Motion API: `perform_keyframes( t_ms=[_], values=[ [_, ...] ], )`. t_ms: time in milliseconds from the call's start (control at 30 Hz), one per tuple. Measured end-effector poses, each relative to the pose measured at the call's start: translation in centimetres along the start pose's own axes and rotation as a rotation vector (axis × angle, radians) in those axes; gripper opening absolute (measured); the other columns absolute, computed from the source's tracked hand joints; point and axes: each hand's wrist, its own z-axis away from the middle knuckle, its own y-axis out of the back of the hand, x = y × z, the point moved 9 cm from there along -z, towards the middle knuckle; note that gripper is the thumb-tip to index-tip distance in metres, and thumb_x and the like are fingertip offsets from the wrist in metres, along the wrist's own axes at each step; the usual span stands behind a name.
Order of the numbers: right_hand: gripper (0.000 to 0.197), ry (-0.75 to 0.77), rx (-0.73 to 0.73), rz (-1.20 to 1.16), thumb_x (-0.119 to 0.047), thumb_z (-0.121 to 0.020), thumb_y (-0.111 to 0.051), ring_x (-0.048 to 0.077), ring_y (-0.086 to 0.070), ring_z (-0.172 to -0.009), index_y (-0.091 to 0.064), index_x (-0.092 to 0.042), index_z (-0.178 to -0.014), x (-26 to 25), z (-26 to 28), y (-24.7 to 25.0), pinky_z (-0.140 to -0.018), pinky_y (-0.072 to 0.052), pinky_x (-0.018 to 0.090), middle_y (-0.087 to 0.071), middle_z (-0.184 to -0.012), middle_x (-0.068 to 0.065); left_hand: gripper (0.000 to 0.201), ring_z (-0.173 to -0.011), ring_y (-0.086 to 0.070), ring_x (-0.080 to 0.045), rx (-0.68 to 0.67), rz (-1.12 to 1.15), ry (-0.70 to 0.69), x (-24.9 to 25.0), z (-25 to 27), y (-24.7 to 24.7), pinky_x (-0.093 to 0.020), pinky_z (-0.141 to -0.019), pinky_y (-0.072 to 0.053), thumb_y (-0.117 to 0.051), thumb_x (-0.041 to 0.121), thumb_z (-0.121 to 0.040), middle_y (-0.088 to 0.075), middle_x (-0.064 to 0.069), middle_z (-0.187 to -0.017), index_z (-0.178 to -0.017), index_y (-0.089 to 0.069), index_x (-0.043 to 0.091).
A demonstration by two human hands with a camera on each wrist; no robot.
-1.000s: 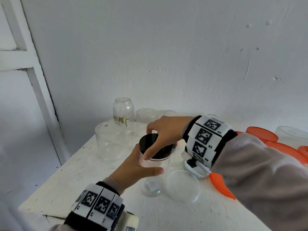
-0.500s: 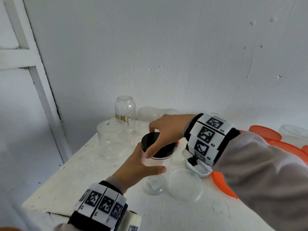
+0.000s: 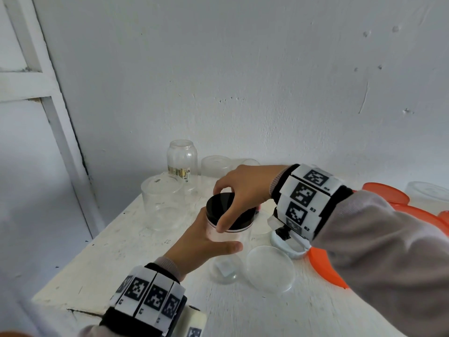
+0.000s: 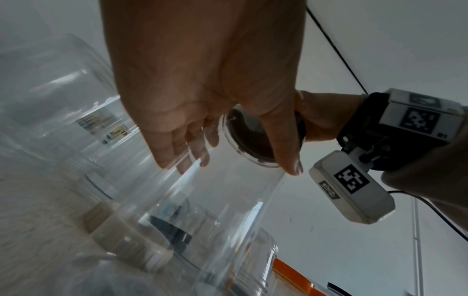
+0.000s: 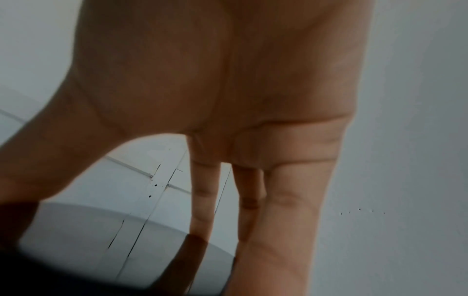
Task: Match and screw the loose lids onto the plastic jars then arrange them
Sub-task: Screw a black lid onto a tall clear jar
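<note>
A clear plastic jar (image 3: 224,237) stands upright near the middle of the white table (image 3: 109,259), capped by a black lid (image 3: 222,205). My left hand (image 3: 201,242) wraps round the jar's body from the left, thumb across its front. My right hand (image 3: 240,188) comes over from the right and grips the black lid's rim with thumb and fingers. In the left wrist view the left hand (image 4: 202,100) holds the clear jar (image 4: 215,200) and the black lid (image 4: 250,138) shows through its wall. The right wrist view shows the right hand (image 5: 228,120) over the glossy black lid (image 5: 76,250).
Several clear open jars stand at the back left, one large (image 3: 161,205) and one labelled (image 3: 181,161). A clear lid (image 3: 271,268) and a small clear piece (image 3: 224,268) lie in front of the held jar. Orange lids (image 3: 384,195) lie at the right. The wall is close behind.
Both hands stay on the jar and black lid in the same place. The right hand's grip on the lid looks slightly turned; the view has shifted a little.
</note>
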Motion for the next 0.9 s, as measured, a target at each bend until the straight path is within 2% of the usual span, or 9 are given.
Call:
perform_keyframes(
  t_ms=[67,200,300,433,533,633,700,800,900],
  values=[
    [0.074,-0.011,-0.007,0.002,-0.075,-0.055,-0.071,0.004,-0.063,-0.064,-0.051,-0.042,-0.118,0.0,0.0,-0.1,-0.069,-0.055,0.028,-0.051,-0.091,-0.019,0.085,-0.111,-0.046,0.018,-0.008,-0.005,-0.005,0.1,0.0,-0.1,-0.011,-0.085,-0.037,-0.085,0.034,-0.062,-0.050,0.030,-0.126,-0.127,-0.034,0.050],
    [0.083,0.006,-0.081,0.051,-0.067,-0.061,-0.073,0.010,-0.049,-0.110,-0.039,-0.045,-0.133,-0.1,0.1,-0.5,-0.090,-0.046,0.034,-0.045,-0.127,-0.015,0.088,-0.115,-0.048,0.010,-0.008,-0.010,0.006,0.1,-0.1,0.1,-0.013,-0.086,-0.039,-0.087,0.031,-0.062,-0.051,0.023,-0.129,-0.132,-0.034,0.043],
    [0.082,0.050,-0.078,0.026,-0.059,-0.063,-0.077,0.013,-0.043,-0.123,-0.039,-0.049,-0.135,-0.3,0.3,-0.3,-0.097,-0.044,0.037,-0.042,-0.134,-0.015,0.089,-0.116,-0.050,0.004,-0.003,-0.011,0.010,0.0,-0.1,0.1,-0.015,-0.087,-0.041,-0.086,0.033,-0.059,-0.053,0.019,-0.129,-0.132,-0.036,0.040],
    [0.080,0.060,0.002,0.012,-0.066,-0.058,-0.075,0.011,-0.050,-0.113,-0.046,-0.048,-0.129,-0.2,0.2,0.1,-0.092,-0.049,0.036,-0.049,-0.122,-0.017,0.086,-0.114,-0.051,0.005,0.004,-0.011,0.012,-0.2,-0.2,0.1,-0.012,-0.082,-0.042,-0.087,0.032,-0.061,-0.054,0.021,-0.126,-0.129,-0.036,0.045],
    [0.076,0.020,0.051,0.002,-0.074,-0.056,-0.070,0.012,-0.062,-0.094,-0.054,-0.037,-0.120,0.0,0.0,-0.1,-0.075,-0.055,0.030,-0.054,-0.107,-0.014,0.087,-0.115,-0.050,0.007,0.014,-0.006,0.005,-0.2,-0.1,0.2,-0.016,-0.088,-0.041,-0.086,0.035,-0.058,-0.054,0.024,-0.126,-0.129,-0.037,0.046],
    [0.077,-0.024,0.108,0.040,-0.083,-0.058,-0.060,0.011,-0.059,-0.085,-0.055,-0.027,-0.111,0.2,-0.2,-0.2,-0.061,-0.045,0.025,-0.058,-0.100,-0.008,0.082,-0.109,-0.049,0.016,0.016,-0.001,-0.005,-0.2,-0.1,0.2,-0.014,-0.088,-0.039,-0.086,0.034,-0.059,-0.055,0.031,-0.119,-0.124,-0.040,0.051],
    [0.082,-0.031,0.071,0.040,-0.082,-0.059,-0.061,0.011,-0.055,-0.096,-0.050,-0.030,-0.121,0.4,-0.2,-0.5,-0.070,-0.045,0.027,-0.056,-0.112,-0.008,0.081,-0.108,-0.049,0.017,0.015,-0.009,-0.002,-0.2,-0.1,0.1,-0.013,-0.086,-0.039,-0.087,0.030,-0.061,-0.055,0.030,-0.120,-0.123,-0.039,0.051],
    [0.091,0.017,-0.053,0.032,-0.066,-0.062,-0.073,0.012,-0.040,-0.122,-0.030,-0.045,-0.140,0.3,0.2,-1.0,-0.098,-0.042,0.039,-0.040,-0.134,-0.014,0.080,-0.107,-0.052,0.012,0.024,-0.019,0.016,-0.3,-0.2,0.2,-0.010,-0.079,-0.042,-0.087,0.026,-0.065,-0.055,0.023,-0.123,-0.124,-0.037,0.047],
    [0.086,0.072,-0.034,0.008,-0.057,-0.065,-0.076,0.011,-0.038,-0.124,-0.033,-0.046,-0.139,0.0,0.3,-0.8,-0.100,-0.041,0.038,-0.040,-0.130,-0.015,0.077,-0.106,-0.054,0.006,0.032,-0.026,0.026,-0.3,-0.2,0.2,-0.007,-0.071,-0.045,-0.087,0.024,-0.065,-0.055,0.019,-0.122,-0.120,-0.037,0.046]
  ],
)
